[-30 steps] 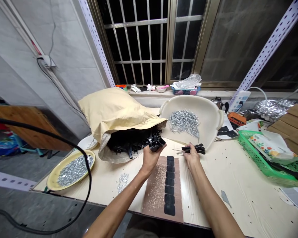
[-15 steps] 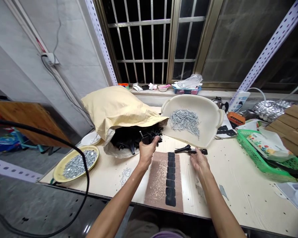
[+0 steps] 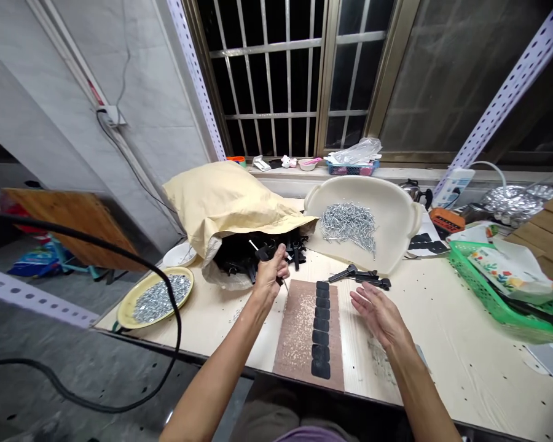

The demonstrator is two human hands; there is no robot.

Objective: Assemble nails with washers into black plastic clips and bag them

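My left hand (image 3: 271,275) is closed around a black plastic part with a thin metal rod (image 3: 253,245), just in front of the open sack mouth. More black plastic parts (image 3: 233,255) fill the cream sack (image 3: 225,196). Palm turned inward and fingers apart, my right hand (image 3: 381,314) holds nothing. It hovers over the table, a little nearer to me than a few black parts with metal pins (image 3: 366,277) lying there. Between my hands lies a brown board (image 3: 297,344) with a column of black rounded squares (image 3: 321,337).
A white basin (image 3: 391,209) holds a pile of screws or nails (image 3: 350,224). At the left, a yellow plate (image 3: 128,310) bears small metal pieces. A green basket (image 3: 493,294) stands right. A black cable (image 3: 177,331) hangs across the left foreground.
My right hand has let go of the black parts, drawn back towards me and opened. The part in my left hand has tilted. The whole view has shifted slightly.
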